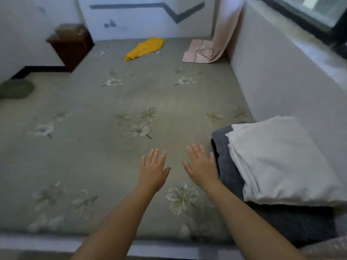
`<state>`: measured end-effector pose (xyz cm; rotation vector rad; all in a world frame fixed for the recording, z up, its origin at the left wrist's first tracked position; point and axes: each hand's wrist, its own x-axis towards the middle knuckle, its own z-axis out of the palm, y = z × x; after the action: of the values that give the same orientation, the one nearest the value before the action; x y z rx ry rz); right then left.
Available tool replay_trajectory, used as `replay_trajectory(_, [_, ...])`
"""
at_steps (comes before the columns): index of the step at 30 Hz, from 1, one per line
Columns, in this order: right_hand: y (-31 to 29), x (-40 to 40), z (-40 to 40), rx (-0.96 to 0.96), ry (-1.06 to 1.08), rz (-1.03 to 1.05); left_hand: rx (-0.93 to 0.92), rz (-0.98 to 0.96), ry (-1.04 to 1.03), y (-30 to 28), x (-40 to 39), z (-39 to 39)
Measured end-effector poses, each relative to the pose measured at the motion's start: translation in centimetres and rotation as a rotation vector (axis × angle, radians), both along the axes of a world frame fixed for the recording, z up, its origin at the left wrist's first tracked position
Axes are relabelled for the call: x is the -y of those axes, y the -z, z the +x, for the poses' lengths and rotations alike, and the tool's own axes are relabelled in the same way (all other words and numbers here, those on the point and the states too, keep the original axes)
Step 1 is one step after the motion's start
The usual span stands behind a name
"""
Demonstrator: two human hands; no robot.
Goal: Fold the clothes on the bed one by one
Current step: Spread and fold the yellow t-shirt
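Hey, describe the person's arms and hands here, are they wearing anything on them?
Nothing shows on them. Both forearms are bare up to the frame's bottom edge, with no sleeves in view. The left hand and right hand carry no gloves, rings, watch or bracelets that can be seen.

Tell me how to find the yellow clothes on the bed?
Start at the big grey flowered bed and look to its far end, by the white wall. The yellow garment lies crumpled there, right of the dark red cabinet and left of the flat pink piece. It is the only bright yellow thing, and it is not folded.
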<state>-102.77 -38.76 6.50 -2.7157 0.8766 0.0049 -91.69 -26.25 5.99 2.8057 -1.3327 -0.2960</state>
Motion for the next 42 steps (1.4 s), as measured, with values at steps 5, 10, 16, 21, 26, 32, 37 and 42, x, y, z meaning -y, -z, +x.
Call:
replay_trajectory(5, [0.2,-13.2,6.2,-0.008,-0.436,0.018,-0.044,0.088,-0.391,1.3,-15.7,0.2])
replay_trajectory(10, [0.6,-27.5,10.1,-0.009,-0.731,-0.072,-0.019,0.115,-0.703,1.5,-32.2,0.0])
replay_trajectory(16, [0.4,-44.0,14.9,0.02,-0.883,-0.093,-0.022,0.165,-1.026,0.9,-50.5,0.6])
replay_trajectory(21, [0.9,-55.0,19.7,-0.032,-0.99,-0.097,0.007,0.203,-1.166,-0.4,-62.0,3.1])
replay_trajectory(26, [1.9,-62.8,26.4,-0.073,-1.07,-0.119,0.016,0.201,-1.236,-0.3,-69.4,7.9])
replay_trajectory(32, [2.9,-72.4,38.3,-0.059,-1.143,-0.116,0.039,0.168,-1.327,-0.2,-78.9,18.0])
replay_trajectory(37, [2.3,-80.1,50.5,-0.095,-1.196,-0.119,-0.009,0.185,-1.422,-1.0,-87.8,28.0])
replay_trajectory(42, [1.7,-88.7,62.2,-0.064,-1.219,-0.137,0.073,0.138,-1.378,-2.3,-94.2,39.2])
